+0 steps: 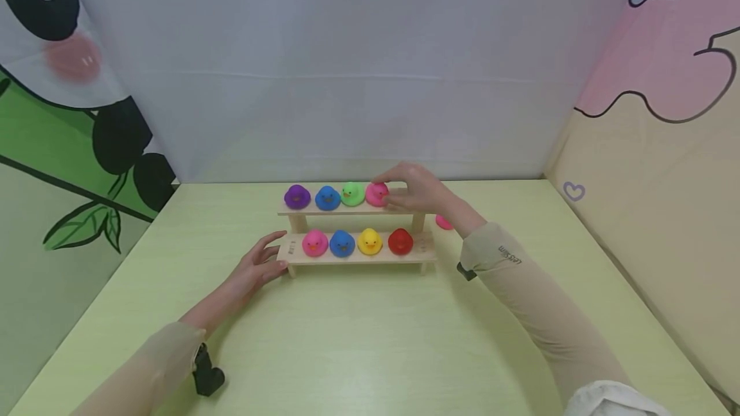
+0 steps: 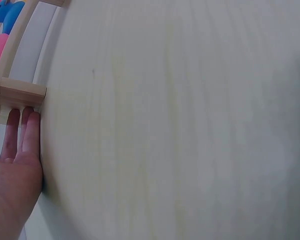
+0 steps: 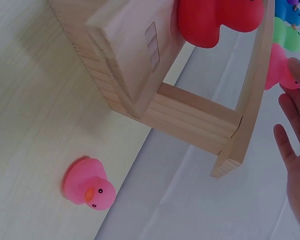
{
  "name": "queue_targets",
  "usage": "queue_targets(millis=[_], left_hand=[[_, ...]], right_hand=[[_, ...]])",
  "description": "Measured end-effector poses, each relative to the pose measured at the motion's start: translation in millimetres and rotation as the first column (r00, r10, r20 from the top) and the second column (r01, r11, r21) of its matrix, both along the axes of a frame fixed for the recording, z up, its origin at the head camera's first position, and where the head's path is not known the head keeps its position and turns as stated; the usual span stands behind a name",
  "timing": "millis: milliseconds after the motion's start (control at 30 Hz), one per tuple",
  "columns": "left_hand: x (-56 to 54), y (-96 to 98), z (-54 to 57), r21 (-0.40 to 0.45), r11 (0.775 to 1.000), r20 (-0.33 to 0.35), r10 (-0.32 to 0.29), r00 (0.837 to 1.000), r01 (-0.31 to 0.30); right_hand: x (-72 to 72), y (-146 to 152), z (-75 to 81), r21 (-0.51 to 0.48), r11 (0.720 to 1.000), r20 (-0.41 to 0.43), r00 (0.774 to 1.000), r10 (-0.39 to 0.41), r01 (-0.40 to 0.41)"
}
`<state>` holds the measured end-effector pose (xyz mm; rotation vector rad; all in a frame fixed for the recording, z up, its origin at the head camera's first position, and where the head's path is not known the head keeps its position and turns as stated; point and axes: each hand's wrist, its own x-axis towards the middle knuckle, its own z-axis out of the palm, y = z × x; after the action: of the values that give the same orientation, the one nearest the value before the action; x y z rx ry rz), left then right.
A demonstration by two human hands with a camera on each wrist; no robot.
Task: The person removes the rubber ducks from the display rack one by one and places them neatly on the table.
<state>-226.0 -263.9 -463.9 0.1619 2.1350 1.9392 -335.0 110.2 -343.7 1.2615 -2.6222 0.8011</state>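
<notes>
A two-tier wooden rack (image 1: 358, 260) stands on the table, with a row of small rubber ducks on each tier. At the right end of the upper row, my right hand (image 1: 417, 190) pinches a pink duck (image 1: 376, 194) between thumb and finger; this duck (image 3: 276, 67) rests on the shelf in the right wrist view. Beside it sit a green duck (image 1: 352, 194), a blue duck (image 1: 327, 198) and a purple duck (image 1: 297, 197). My left hand (image 1: 258, 265) holds the lower tier's left end, thumb at the front corner and fingers toward the back.
On the lower tier stand pink (image 1: 315, 243), blue (image 1: 342, 244), yellow (image 1: 370, 241) and red (image 1: 401, 242) ducks. Another pink duck (image 3: 89, 184) lies on the table (image 1: 358, 339) right of the rack, partly behind my right forearm in the head view. A white backdrop (image 1: 347, 82) rises behind.
</notes>
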Motion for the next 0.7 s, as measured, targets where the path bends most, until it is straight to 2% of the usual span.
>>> queue_targets(millis=[533, 700], left_hand=[[-0.7, -0.5, -1.9, -0.003, 1.0, 0.002, -0.001, 1.0, 0.001], [-0.9, 0.3, -0.9, -0.001, 1.0, -0.002, 0.0, 1.0, 0.0]], right_hand=[[2.9, 3.9, 2.6, 0.005, 0.999, -0.015, 0.999, -0.033, 0.033], [4.0, 6.5, 1.9, -0.039, 0.999, -0.018, 0.999, -0.034, 0.034]])
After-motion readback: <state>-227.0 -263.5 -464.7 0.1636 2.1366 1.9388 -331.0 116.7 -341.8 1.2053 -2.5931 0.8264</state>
